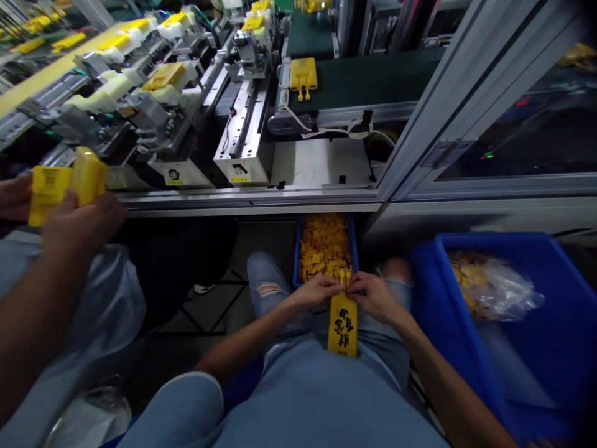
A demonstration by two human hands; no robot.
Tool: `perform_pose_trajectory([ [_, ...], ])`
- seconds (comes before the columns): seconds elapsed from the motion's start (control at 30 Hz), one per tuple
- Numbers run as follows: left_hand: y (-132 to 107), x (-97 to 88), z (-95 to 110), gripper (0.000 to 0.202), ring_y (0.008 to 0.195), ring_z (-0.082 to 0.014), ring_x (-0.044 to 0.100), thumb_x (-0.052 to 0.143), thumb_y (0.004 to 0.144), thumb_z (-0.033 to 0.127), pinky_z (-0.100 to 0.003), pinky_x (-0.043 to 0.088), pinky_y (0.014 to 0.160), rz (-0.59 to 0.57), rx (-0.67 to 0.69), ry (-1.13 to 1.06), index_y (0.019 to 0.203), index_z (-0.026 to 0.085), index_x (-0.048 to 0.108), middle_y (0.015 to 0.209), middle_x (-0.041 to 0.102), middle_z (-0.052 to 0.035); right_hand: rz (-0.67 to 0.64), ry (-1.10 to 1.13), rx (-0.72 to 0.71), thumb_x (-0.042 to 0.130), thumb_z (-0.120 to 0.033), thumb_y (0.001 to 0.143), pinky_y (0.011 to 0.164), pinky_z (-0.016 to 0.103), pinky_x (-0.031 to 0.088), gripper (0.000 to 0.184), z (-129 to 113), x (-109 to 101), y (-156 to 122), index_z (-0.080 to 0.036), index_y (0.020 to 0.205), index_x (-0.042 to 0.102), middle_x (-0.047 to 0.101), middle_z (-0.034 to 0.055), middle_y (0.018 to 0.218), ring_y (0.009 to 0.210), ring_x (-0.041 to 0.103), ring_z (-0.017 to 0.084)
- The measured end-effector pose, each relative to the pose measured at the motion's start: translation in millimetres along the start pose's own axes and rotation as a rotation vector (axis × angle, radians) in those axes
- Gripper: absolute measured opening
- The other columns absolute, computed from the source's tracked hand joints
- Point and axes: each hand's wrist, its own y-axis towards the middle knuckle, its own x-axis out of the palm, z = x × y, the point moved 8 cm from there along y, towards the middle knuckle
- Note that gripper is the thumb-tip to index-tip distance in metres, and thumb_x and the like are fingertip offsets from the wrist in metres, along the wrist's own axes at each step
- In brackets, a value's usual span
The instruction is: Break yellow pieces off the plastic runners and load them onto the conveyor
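Observation:
My left hand (316, 290) and my right hand (377, 295) meet over my lap, fingers pinched on the top end of a flat yellow tag (342, 325) with black characters. Small yellow prongs stick up between my fingertips. The tag lies on my jeans, just in front of a narrow blue bin (325, 247) full of small yellow parts.
A co-worker's hand (77, 218) at the left holds yellow housings (65, 182). A big blue crate (527, 323) with a clear bag of yellow parts stands at my right. Ahead run an assembly line with yellow pieces in white fixtures (163, 81) and a green conveyor (368, 78) carrying one yellow piece (303, 74).

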Motion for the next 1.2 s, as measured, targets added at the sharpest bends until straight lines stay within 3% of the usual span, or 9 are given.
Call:
perform_pose_trajectory([
  [0.07,-3.2,-0.7,3.6,0.048,0.061,-0.0110,0.057,0.070,0.070,0.056,-0.021,0.042,0.057,-0.007,0.015,-0.001,0.086,0.011,0.069,0.074,0.066,-0.0020,0.059,0.019,0.027,0.067,-0.025,0.077,0.068,0.025,0.044,0.013,5.7,-1.8,-2.6,-0.021,0.085,0.076,0.064,0.0025,0.083,0.075,0.058,0.015],
  [0.17,-10.7,-3.2,10.6,0.043,0.059,-0.0096,0.053,0.074,0.067,0.050,-0.021,0.038,0.056,0.013,0.026,-0.042,0.082,0.010,0.069,0.068,0.063,-0.0007,0.129,0.155,0.137,0.071,-0.040,0.074,0.055,0.023,0.039,0.029,21.2,1.3,-6.9,-0.015,0.090,0.070,0.062,0.0010,0.072,0.061,0.051,0.013],
  [0.3,-23.9,2.3,19.9,0.037,0.060,-0.0088,0.049,0.075,0.065,0.042,-0.021,0.034,0.058,-0.028,0.036,-0.069,0.083,0.010,0.070,0.069,0.062,-0.0005,-0.072,0.369,0.158,0.063,-0.051,0.080,0.050,0.021,0.033,0.038,21.3,30.7,-9.1,-0.014,0.069,0.059,0.052,-0.0022,0.060,0.055,0.042,0.010],
  [0.43,-33.1,5.3,23.3,0.024,0.066,-0.0113,0.051,0.072,0.064,0.028,-0.022,0.038,0.066,-0.004,0.076,-0.047,0.081,0.012,0.071,0.068,0.062,-0.0002,-0.086,0.389,0.115,0.061,-0.051,0.080,0.050,0.020,0.027,0.041,6.0,40.8,-10.0,-0.018,0.062,0.045,0.042,-0.0052,0.058,0.055,0.036,0.008],
  [0.63,-38.4,4.5,19.5,0.016,0.070,-0.0153,0.056,0.066,0.063,0.023,-0.027,0.042,0.075,0.032,0.112,-0.032,0.074,0.013,0.071,0.068,0.064,-0.0019,-0.071,0.345,0.110,0.058,-0.045,0.082,0.049,0.021,0.023,0.037,-6.2,47.2,-9.3,-0.018,0.062,0.043,0.039,-0.0055,0.057,0.054,0.032,0.008],
  [0.83,-38.5,2.4,19.6,0.018,0.065,-0.0127,0.052,0.065,0.063,0.023,-0.022,0.039,0.065,0.059,0.116,-0.016,0.073,0.010,0.072,0.067,0.066,-0.0019,-0.063,0.330,0.082,0.057,-0.039,0.082,0.050,0.020,0.025,0.033,-1.5,54.0,-7.5,-0.017,0.061,0.044,0.041,-0.0050,0.058,0.055,0.035,0.008],
  [1.0,-36.4,-12.0,12.3,0.026,0.067,-0.0132,0.054,0.070,0.066,0.032,-0.022,0.039,0.062,0.117,0.082,0.043,0.080,0.010,0.072,0.071,0.067,-0.0019,-0.082,0.422,0.095,0.058,-0.050,0.081,0.048,0.019,0.028,0.040,21.1,65.7,8.2,-0.018,0.061,0.044,0.042,-0.0050,0.056,0.053,0.036,0.008],
  [1.1,-39.1,-20.6,12.1,0.033,0.067,-0.0132,0.057,0.078,0.062,0.037,-0.022,0.042,0.062,0.060,0.008,0.136,0.081,0.011,0.071,0.075,0.068,-0.0017,-0.082,0.198,0.177,0.041,-0.057,0.089,0.049,0.020,0.036,0.048,53.2,71.3,35.9,-0.016,0.067,0.055,0.053,-0.0015,0.057,0.052,0.047,0.011],
  [1.2,-47.4,-31.7,37.1,0.041,0.073,-0.0159,0.062,0.081,0.058,0.040,-0.024,0.047,0.066,0.033,0.008,0.115,0.085,0.011,0.071,0.083,0.070,-0.0037,0.011,-0.114,0.229,0.043,-0.047,0.091,0.062,0.022,0.045,0.042,76.9,66.7,67.8,-0.014,0.079,0.066,0.068,0.0079,0.074,0.072,0.063,0.017],
])
